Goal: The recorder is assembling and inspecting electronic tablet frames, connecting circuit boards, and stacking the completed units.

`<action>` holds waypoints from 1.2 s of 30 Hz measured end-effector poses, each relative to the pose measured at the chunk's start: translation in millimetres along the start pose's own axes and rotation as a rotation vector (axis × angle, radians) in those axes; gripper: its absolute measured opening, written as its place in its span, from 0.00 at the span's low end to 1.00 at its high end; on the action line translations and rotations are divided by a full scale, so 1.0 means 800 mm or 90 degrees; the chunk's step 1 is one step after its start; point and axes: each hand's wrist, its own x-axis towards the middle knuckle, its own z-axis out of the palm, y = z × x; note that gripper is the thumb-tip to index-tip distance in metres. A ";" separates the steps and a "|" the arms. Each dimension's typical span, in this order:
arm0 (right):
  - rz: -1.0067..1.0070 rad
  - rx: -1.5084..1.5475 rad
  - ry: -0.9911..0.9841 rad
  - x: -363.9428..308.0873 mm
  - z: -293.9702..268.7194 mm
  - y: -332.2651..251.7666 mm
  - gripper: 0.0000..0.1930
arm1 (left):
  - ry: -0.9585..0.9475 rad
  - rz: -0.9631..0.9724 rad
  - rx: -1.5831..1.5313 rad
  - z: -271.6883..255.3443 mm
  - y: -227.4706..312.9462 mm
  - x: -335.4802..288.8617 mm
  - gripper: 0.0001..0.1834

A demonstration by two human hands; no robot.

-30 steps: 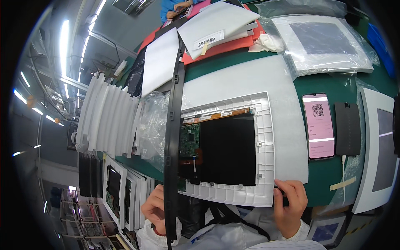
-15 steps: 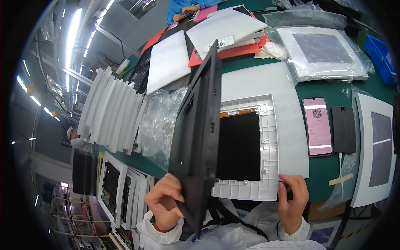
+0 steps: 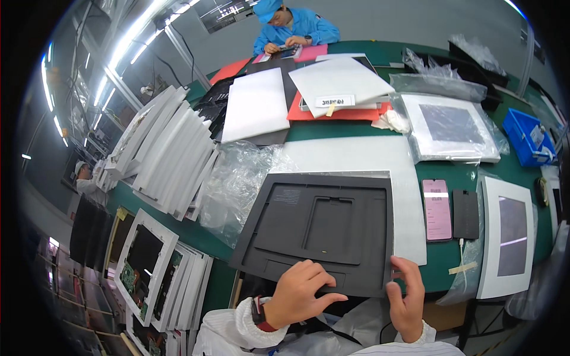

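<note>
A black plastic back cover (image 3: 285, 237) with a recessed panel lies over the white frame (image 3: 392, 221), slightly skewed to it. Only a thin strip of the frame shows along the far and right edges; the dark panel inside it is hidden. My left hand (image 3: 301, 295) grips the cover's near edge, fingers curled over it and thumb stretched to the right. At the near right corner, my right hand (image 3: 409, 299) has its forefinger and thumb apart, their tips beside the edges of cover and frame. Underneath is a white foam sheet (image 3: 409, 196).
A phone (image 3: 437, 213) and a black cabled box (image 3: 465, 215) lie to the right, beside a white-framed panel (image 3: 484, 249). Crumpled clear plastic (image 3: 228, 190) and stacked white panels (image 3: 178, 160) stand left. Across the green table (image 3: 285, 132) sits a co-worker in blue (image 3: 320, 29).
The black cover has swung down from nearly upright onto the white frame. My left hand has moved right with its edge; the right hand stays by the corner. The view has tilted up.
</note>
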 end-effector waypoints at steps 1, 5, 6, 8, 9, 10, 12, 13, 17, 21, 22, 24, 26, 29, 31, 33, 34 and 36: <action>-0.013 -0.008 -0.001 0.000 0.005 -0.003 0.20 | 0.014 0.006 -0.002 0.003 -0.003 -0.005 0.16; 0.187 0.169 0.042 0.009 0.011 0.007 0.30 | 0.021 0.057 -0.006 0.016 -0.010 -0.013 0.15; 0.236 0.199 0.037 0.016 0.008 0.010 0.30 | 0.031 0.074 -0.007 0.018 -0.013 -0.013 0.14; 0.318 0.225 0.023 0.037 0.004 0.009 0.29 | 0.053 0.094 -0.005 0.020 -0.014 -0.016 0.13; 0.316 0.181 -0.018 0.046 0.001 0.001 0.24 | 0.060 0.095 -0.009 0.018 -0.013 -0.018 0.13; 0.342 0.176 -0.066 0.055 -0.004 0.006 0.19 | 0.071 0.115 -0.012 0.015 -0.012 -0.019 0.13; 0.365 0.163 -0.120 0.067 -0.001 -0.001 0.15 | 0.090 0.143 -0.017 0.011 -0.010 -0.018 0.12; 0.346 0.266 -0.063 0.070 0.006 -0.015 0.13 | 0.100 0.140 -0.020 0.009 -0.009 -0.018 0.12; 0.252 0.385 0.009 0.082 0.015 -0.086 0.07 | 0.164 0.148 -0.084 -0.002 -0.010 -0.023 0.12; 0.135 0.308 -0.033 0.106 0.036 -0.135 0.07 | 0.245 0.195 -0.063 -0.032 -0.016 -0.030 0.18; 0.121 0.304 -0.054 0.112 0.042 -0.149 0.08 | 0.290 0.192 -0.074 -0.040 -0.017 -0.027 0.19; 0.075 0.253 -0.111 0.120 0.054 -0.179 0.09 | 0.351 0.169 -0.098 -0.056 -0.016 -0.032 0.20; 0.067 0.270 -0.169 0.127 0.070 -0.208 0.13 | 0.393 0.160 -0.130 -0.074 -0.020 -0.034 0.18; 0.076 0.335 -0.265 0.138 0.080 -0.216 0.16 | 0.529 -0.007 -0.291 -0.086 -0.035 -0.056 0.18; 0.073 0.326 -0.244 0.134 0.076 -0.197 0.15 | 0.588 0.004 -0.372 -0.100 -0.049 -0.060 0.23; 0.081 0.307 -0.225 0.125 0.066 -0.176 0.15 | 0.663 -0.006 -0.423 -0.114 -0.061 -0.064 0.30; 0.092 0.285 -0.205 0.121 0.061 -0.164 0.14 | 0.659 0.005 -0.440 -0.122 -0.075 -0.073 0.36; 0.108 0.288 -0.183 0.112 0.050 -0.138 0.14 | 0.687 -0.007 -0.467 -0.133 -0.084 -0.079 0.36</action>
